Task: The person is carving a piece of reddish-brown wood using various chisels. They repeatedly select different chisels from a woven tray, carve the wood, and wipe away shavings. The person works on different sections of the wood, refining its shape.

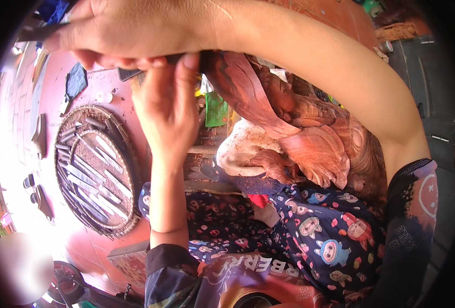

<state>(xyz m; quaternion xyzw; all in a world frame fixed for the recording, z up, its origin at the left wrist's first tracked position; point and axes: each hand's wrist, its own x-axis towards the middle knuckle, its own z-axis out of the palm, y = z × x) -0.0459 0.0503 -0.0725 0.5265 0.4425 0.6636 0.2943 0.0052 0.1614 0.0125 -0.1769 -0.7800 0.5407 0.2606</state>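
Note:
My right arm reaches across the top of the view. My right hand point(120, 31) is closed around a long dark tool point(35, 34) whose kind I cannot make out; one end sticks out at the far left. My left hand point(168, 102) is closed just below, its thumb up against the dark thing under my right hand; its other fingers are partly hidden. Beside my hands, a reddish-brown wood carving point(309, 123) with flowing, layered shapes lies tilted above my legs. Its upper left end meets the dark area by my left thumb.
A round woven basket point(132, 218) at left bears several metal carving chisels point(91, 177). A pale, dusty lump point(243, 149) lies against the carving, near a green packet point(216, 109). Sandals point(40, 136), a dark cloth point(76, 81) and a wooden block point(127, 259) are on the tiles.

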